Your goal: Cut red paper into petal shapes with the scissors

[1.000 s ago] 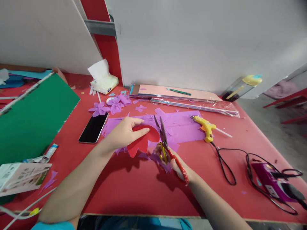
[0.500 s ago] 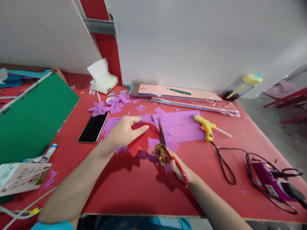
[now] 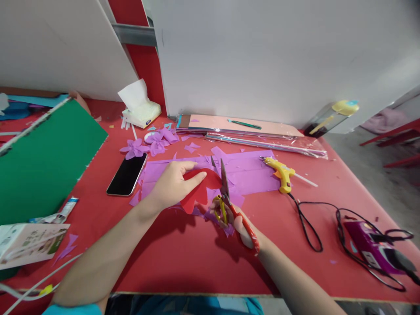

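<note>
My left hand [image 3: 172, 183] pinches a red paper shape [image 3: 201, 189] with scalloped edges, holding it over purple paper sheets [image 3: 249, 175] on the red table [image 3: 183, 258]. My right hand [image 3: 241, 223] grips scissors [image 3: 226, 197] with red and yellow handles. The blades point away from me and are slightly apart at the right edge of the red shape.
A black phone [image 3: 127, 174] lies left of my hand, purple paper flowers [image 3: 147, 144] and a tissue pack [image 3: 141, 111] behind it. A green board [image 3: 42, 157] leans at left. A yellow glue gun [image 3: 281, 173] with its black cable [image 3: 308, 223] lies right, with a purple device [image 3: 370, 247].
The red shape has been turned and shifted a little to the right in my left hand. The scissor blades closed along its edge and have opened slightly again.
</note>
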### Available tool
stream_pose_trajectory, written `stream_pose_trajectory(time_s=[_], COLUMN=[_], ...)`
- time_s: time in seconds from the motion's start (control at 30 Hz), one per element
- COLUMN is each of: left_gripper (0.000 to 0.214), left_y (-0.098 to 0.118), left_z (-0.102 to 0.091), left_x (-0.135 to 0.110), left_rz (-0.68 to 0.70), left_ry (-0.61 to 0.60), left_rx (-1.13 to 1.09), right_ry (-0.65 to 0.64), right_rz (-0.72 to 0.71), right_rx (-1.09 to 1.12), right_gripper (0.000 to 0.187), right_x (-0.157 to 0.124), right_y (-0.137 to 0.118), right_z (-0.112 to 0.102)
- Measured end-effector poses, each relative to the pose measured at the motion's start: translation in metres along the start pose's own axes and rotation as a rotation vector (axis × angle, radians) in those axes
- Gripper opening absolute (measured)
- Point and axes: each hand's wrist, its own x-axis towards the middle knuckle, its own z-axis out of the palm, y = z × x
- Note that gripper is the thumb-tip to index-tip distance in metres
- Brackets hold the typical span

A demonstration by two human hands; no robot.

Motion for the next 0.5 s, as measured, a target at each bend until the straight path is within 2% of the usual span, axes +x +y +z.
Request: stream_pose_trajectory(time_s=[0.33, 0.5], left_gripper=[0.023, 0.022], left_y=[-0.001, 0.0], left_z=[-0.003, -0.007], left_x=[0.0, 0.0], left_rz=[0.079, 0.067], left_ry=[0.002, -0.052], left_rx=[0.041, 0.025], right_ry=[0.031, 0.006], right_rz=[0.002, 0.022], right_rx=[-0.033, -0.1], right_gripper=[0.063, 0.07], right_x=[0.001, 0.004], right_y=[-0.009, -0.016], right_z=[0.003, 0.003])
